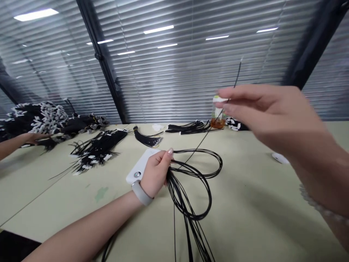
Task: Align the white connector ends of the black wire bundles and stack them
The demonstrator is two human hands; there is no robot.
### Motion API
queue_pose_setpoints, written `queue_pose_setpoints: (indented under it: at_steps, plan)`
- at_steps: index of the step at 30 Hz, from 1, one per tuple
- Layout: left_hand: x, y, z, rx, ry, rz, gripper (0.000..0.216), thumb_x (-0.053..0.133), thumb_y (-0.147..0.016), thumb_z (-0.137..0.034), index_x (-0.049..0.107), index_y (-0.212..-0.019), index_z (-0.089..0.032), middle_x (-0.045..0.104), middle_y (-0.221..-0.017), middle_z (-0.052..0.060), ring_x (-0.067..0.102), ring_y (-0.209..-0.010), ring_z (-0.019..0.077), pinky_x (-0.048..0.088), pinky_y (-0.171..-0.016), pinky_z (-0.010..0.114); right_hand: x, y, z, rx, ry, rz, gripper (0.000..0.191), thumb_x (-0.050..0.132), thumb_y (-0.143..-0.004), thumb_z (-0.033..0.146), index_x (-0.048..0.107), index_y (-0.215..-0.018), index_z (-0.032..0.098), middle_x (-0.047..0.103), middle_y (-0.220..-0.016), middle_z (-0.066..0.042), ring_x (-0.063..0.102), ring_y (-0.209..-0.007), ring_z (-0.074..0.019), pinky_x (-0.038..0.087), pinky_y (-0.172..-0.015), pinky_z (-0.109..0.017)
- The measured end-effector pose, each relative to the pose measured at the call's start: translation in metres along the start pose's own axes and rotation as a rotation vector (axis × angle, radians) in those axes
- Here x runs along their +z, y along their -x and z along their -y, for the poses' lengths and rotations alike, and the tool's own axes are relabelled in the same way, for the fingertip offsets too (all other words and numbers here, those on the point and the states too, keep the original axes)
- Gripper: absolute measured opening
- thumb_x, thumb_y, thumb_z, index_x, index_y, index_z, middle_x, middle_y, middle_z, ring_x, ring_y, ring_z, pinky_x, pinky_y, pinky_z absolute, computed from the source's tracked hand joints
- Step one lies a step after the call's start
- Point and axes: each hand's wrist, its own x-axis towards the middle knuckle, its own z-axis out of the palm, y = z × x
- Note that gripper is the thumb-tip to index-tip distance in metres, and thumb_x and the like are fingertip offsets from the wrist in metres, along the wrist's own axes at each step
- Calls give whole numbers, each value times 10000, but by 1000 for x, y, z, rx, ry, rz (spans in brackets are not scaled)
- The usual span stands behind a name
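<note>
Black cords (191, 174) loop just right of the white device (137, 167), the left hand (156, 173) closed around their gathered middle. Well above and right of the device, the right hand (272, 112) pinches a single strand (237, 74) between fingertips.

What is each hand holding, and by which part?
The left hand clamps the bundle of black cords where its loops gather. The right hand pinches a single black cord near its upper end.

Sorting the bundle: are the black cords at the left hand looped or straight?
Looped: from the left hand, the black cords curl round in overlapping loops on the table.
</note>
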Motion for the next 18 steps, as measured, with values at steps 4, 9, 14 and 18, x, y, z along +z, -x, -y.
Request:
queue_pose_setpoints:
  at_steps: [4, 9, 14, 18]
  plan:
    - [0, -2, 6, -5, 4, -35, 411, 434, -779, -556, 480, -641, -171, 361, -432, -63, 344, -315, 71, 251, -306, 196, 13, 5, 7, 114, -420, 73, 299, 495, -828, 332, 554, -1097, 217, 597, -663, 24, 558, -509, -69, 464, -517, -209]
    - [-1, -2, 7, -20, 80, -36, 410, 410, -792, -556, 474, -657, -174, 378, -459, -58, 348, -336, 75, 281, -318, 199, 38, 16, 8, 160, -250, 559, 138, 484, -807, 225, 612, -850, 196, 591, -607, 32, 555, -477, -72, 400, -448, -175]
    - [-2, -2, 7, -38, 117, -15, 409, 414, -794, -550, 452, -635, -176, 372, -443, -58, 351, -332, 75, 284, -330, 201, 53, 24, 3, -40, -33, 516, 158, 532, -786, 261, 568, -656, 180, 545, -536, 53, 474, -496, -61, 331, -497, -191]
    - [-2, -1, 8, -27, 97, -4, 422, 403, -799, -552, 435, -615, -173, 364, -432, -56, 345, -331, 73, 264, -328, 200, 62, 29, 2, -150, 56, 467, 175, 511, -792, 216, 562, -632, 169, 555, -585, 41, 459, -552, -64, 298, -530, -201]
